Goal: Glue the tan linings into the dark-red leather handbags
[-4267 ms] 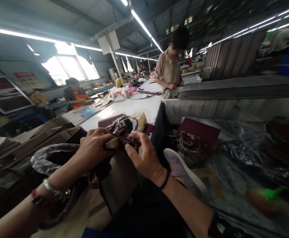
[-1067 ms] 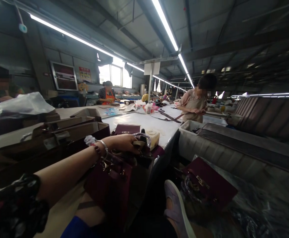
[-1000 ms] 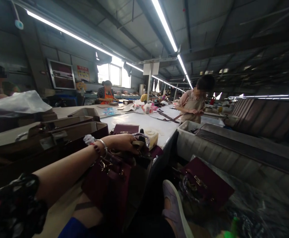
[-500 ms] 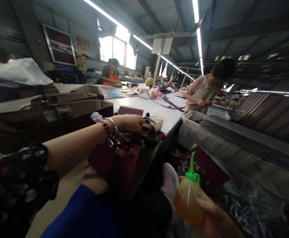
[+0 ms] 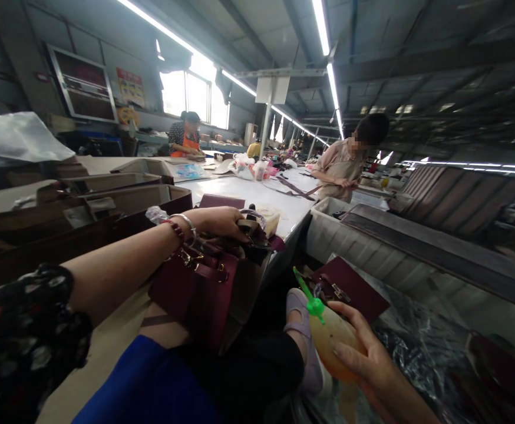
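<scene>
My left hand is closed over the top of a maroon handbag that rests against my lap at the table's edge, its strap and metal hardware under my fingers. My right hand is wrapped round an amber squeeze bottle with a green nozzle, tilted so the nozzle points up and left toward the bag. My foot in a lilac shoe sits just behind the bottle.
A second maroon handbag lies on plastic sheeting at the right. Open cardboard boxes stand at the left. A white crate sits beside the long white table. Two other people work further along it.
My right hand dropped out of view, then came back up from the lower right holding the squeeze bottle, which now tilts toward the bag. My left hand stays on the bag.
</scene>
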Tool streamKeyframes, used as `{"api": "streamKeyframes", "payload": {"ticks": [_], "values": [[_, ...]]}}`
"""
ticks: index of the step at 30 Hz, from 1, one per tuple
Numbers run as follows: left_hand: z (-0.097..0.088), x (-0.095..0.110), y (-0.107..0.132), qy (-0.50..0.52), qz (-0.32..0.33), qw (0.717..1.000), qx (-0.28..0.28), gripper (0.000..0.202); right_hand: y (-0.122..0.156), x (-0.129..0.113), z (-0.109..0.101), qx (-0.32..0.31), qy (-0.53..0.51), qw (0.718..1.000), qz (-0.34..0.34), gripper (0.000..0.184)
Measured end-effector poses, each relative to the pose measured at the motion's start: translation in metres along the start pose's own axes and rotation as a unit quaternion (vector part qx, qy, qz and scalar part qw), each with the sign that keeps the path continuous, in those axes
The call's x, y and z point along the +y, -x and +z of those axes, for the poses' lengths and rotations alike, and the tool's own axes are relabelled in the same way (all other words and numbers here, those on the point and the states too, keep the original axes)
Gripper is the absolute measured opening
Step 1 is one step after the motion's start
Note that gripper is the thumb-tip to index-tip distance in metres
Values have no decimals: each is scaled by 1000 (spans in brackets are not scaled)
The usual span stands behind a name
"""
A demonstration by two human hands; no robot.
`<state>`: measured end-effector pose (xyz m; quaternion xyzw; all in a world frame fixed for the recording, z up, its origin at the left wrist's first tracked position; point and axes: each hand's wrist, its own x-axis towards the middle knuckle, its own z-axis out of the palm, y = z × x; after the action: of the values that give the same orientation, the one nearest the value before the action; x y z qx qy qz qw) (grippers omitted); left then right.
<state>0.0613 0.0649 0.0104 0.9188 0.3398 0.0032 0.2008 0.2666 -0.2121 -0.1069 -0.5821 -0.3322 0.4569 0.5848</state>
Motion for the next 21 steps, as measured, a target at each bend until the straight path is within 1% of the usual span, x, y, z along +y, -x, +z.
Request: {"api": "streamKeyframes", "payload": {"ticks": [2, 3, 5, 7, 9, 12, 14, 15, 16, 18, 21], "values": [[0, -1, 0, -3, -2, 1000, 0, 37, 1, -8, 0, 15, 111, 993, -33, 64], [0, -1, 1, -5, -4, 1000, 0, 38, 0, -12, 0, 27, 172, 983, -52, 61], [0, 0, 2, -12, -5, 1000, -1, 40, -1, -18, 1, 64, 287, 950, -102, 56], [-1, 3, 3, -21, -4, 1000, -2, 39, -5, -21, 3, 105, 366, 910, -164, 50], [-1, 7, 5, -32, -3, 999, -6, 35, -10, -22, 4, 125, 410, 871, -239, 43], [-3, 12, 7, -45, -5, 999, -10, 35, -20, -23, 7, 117, 467, 804, -349, 37], [-4, 14, 7, -50, -4, 999, -11, 36, -27, -25, 9, 108, 493, 767, -397, 36], [-5, 14, 7, -52, -4, 999, -13, 36, -30, -26, 10, 103, 500, 755, -411, 35], [-5, 15, 8, -54, -5, 998, -17, 35, -33, -28, 11, 98, 506, 749, -417, 35], [-5, 16, 8, -55, -6, 998, -24, 33, -37, -32, 15, 90, 516, 748, -408, 35], [-3, 17, 8, -53, -11, 998, -26, 31, -41, -37, 22, 91, 521, 764, -369, 37]]}}
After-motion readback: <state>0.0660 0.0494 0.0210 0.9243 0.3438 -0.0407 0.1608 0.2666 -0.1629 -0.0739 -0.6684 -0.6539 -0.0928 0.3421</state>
